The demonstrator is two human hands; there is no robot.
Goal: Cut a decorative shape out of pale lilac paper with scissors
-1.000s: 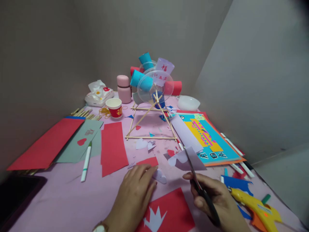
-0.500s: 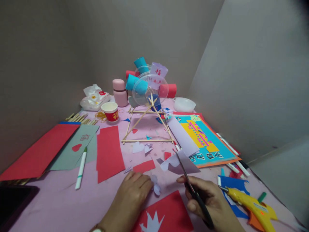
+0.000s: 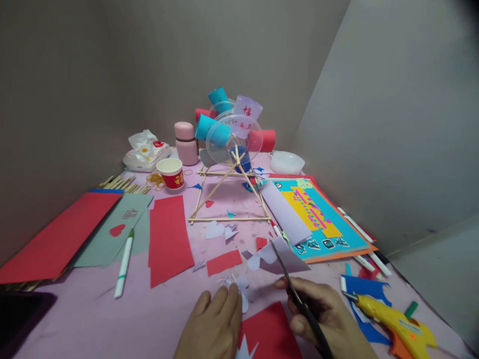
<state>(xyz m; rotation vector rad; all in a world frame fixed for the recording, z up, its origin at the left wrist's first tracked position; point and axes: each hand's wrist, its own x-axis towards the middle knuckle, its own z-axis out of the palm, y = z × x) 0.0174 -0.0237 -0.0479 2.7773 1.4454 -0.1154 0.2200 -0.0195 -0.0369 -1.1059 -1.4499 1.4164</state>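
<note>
My right hand [image 3: 325, 316] is closed on black-handled scissors [image 3: 290, 281], whose blades point up and away toward a lilac paper piece with a scalloped edge [image 3: 275, 258]. My left hand [image 3: 215, 326] rests at the bottom centre with its fingers together, the fingertips at a small lilac paper cutout [image 3: 239, 289] on the pink tablecloth [image 3: 93, 319]. A red sheet with a white cut shape [image 3: 267, 334] lies between the two hands.
A stick-framed wheel of coloured cups [image 3: 230, 134] stands at the back. Red sheets [image 3: 168, 239], a grey sheet [image 3: 119, 229], a green-capped marker [image 3: 123, 264], a red paper cup [image 3: 171, 173], a pink flask [image 3: 186, 143], a colourful collage board [image 3: 318, 214] and a yellow glue gun [image 3: 396, 321] lie around.
My left hand has drawn back toward me, bringing the small lilac cutout with it. My right hand with the scissors has stayed nearly in place.
</note>
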